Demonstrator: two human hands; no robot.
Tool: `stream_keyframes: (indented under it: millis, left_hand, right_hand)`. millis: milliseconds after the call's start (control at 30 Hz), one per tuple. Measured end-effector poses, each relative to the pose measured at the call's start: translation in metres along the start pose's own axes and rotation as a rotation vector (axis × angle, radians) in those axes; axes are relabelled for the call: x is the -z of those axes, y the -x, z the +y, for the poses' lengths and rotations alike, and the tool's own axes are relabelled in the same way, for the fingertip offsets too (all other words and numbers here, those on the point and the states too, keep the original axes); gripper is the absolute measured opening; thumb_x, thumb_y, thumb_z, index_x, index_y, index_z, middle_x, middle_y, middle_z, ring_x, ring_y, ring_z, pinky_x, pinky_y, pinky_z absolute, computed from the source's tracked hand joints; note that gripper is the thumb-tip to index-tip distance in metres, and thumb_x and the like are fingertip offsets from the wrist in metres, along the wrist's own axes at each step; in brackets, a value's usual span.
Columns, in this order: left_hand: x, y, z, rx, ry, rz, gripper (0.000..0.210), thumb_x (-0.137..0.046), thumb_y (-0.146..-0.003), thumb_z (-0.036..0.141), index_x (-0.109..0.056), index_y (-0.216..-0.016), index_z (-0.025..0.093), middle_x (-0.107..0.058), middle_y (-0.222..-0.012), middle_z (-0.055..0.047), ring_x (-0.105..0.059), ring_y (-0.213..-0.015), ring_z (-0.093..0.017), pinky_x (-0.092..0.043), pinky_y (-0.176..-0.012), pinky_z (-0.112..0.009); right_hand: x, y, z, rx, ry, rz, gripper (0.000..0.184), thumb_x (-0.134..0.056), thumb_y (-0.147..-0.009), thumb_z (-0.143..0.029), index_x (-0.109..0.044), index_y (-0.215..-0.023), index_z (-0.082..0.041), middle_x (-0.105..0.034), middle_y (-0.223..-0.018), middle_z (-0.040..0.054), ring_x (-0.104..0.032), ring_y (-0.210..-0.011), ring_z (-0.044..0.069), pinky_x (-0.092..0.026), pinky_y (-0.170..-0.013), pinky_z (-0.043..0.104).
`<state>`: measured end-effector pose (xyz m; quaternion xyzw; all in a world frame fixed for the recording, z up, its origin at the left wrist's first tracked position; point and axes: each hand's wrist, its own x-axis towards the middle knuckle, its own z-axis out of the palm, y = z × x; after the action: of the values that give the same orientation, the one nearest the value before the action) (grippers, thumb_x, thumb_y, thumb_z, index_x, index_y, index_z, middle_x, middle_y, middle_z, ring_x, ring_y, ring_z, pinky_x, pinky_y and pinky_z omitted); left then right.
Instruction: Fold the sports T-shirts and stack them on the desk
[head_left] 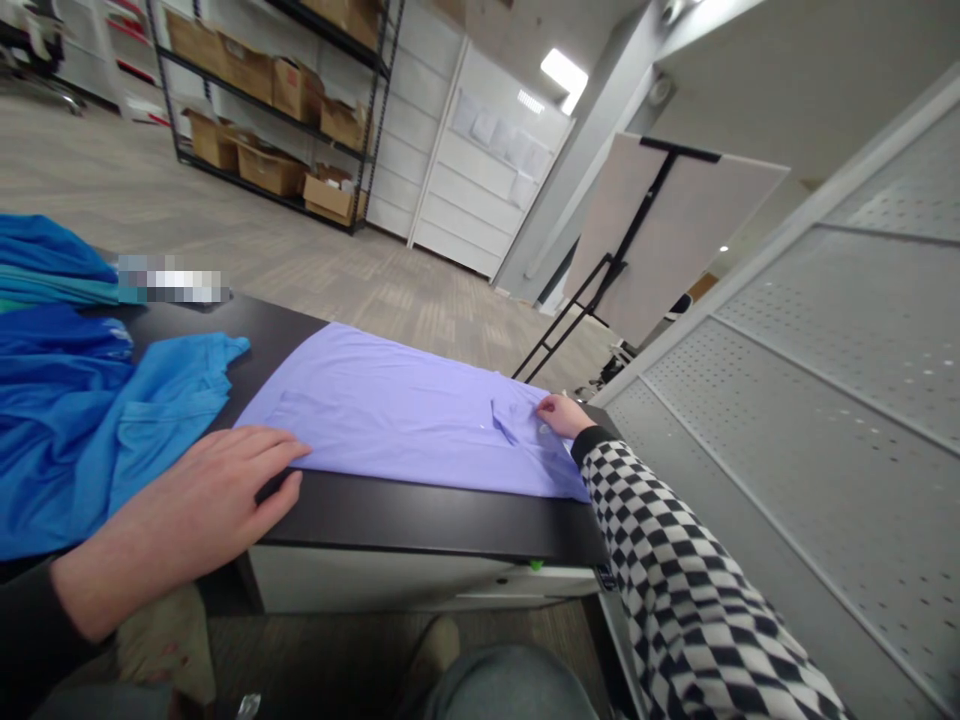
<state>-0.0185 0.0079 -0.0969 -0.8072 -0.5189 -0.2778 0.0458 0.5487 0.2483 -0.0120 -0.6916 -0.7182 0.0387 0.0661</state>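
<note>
A lavender shirt (405, 405) lies spread across the dark tabletop, mostly flat with light wrinkles. Toward its right end a small piece of the cloth is folded over, and a small pale mark shows near it. My right hand (564, 414) is at that end, its thumb and fingertips pinched on the fabric. My left hand (232, 475) rests at the shirt's left near corner, fingers stretched out and their tips touching the cloth. Left of that hand is a crumpled heap of blue garments (67, 400), with a lighter blue one (176, 375) on its right side.
The dark table (442, 515) has its near edge just before my knees. A grey perforated panel (817, 340) stands along the right end. Beyond the table are an easel-mounted board (660, 225) and a shelf rack holding cardboard boxes (270, 165).
</note>
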Motion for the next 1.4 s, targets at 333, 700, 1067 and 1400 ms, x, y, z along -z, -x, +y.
stream_keyframes:
  millis: [333,700,1067,1400]
  left_hand:
    - [0.007,-0.002,0.004,-0.005,-0.018,-0.105,0.048,-0.057,-0.11,0.049,-0.081,-0.144,0.024,-0.073,-0.157,-0.012,-0.065,-0.148,-0.035,-0.045,-0.13,-0.052]
    - [0.007,-0.004,0.004,0.002,-0.028,-0.081,0.053,-0.057,-0.108,0.051,-0.078,-0.149,0.027,-0.07,-0.163,-0.01,-0.065,-0.151,-0.035,-0.046,-0.134,-0.052]
    - [-0.001,-0.001,-0.005,0.014,-0.081,-0.104,0.061,-0.049,-0.109,0.053,-0.073,-0.157,0.024,-0.057,-0.175,-0.011,-0.056,-0.161,-0.039,-0.039,-0.139,-0.062]
    - [0.012,0.024,-0.002,0.0,-0.158,-0.18,0.071,-0.043,-0.108,0.059,-0.063,-0.168,0.026,-0.057,-0.175,-0.01,-0.051,-0.164,-0.04,-0.03,-0.141,-0.065]
  right_hand:
    - [-0.029,0.04,-0.048,0.276,0.008,0.085,0.049,-0.046,-0.116,-0.04,-0.076,-0.149,-0.021,-0.072,-0.158,0.0152,-0.063,-0.151,0.031,-0.043,-0.132,0.045]
    - [-0.035,0.064,-0.074,0.173,-0.008,-0.158,0.078,-0.03,-0.121,-0.065,-0.031,-0.185,-0.021,-0.012,-0.194,0.0147,-0.007,-0.18,0.039,-0.008,-0.143,0.067]
    - [-0.02,0.174,0.032,0.069,-0.096,0.18,0.058,-0.046,-0.116,-0.051,-0.067,-0.163,-0.023,-0.056,-0.174,0.0168,-0.046,-0.168,0.039,-0.031,-0.138,0.07]
    - [-0.032,0.251,0.057,0.271,0.013,-0.038,0.064,-0.045,-0.118,-0.055,-0.056,-0.173,-0.025,-0.047,-0.181,0.0128,-0.037,-0.172,0.037,-0.029,-0.139,0.069]
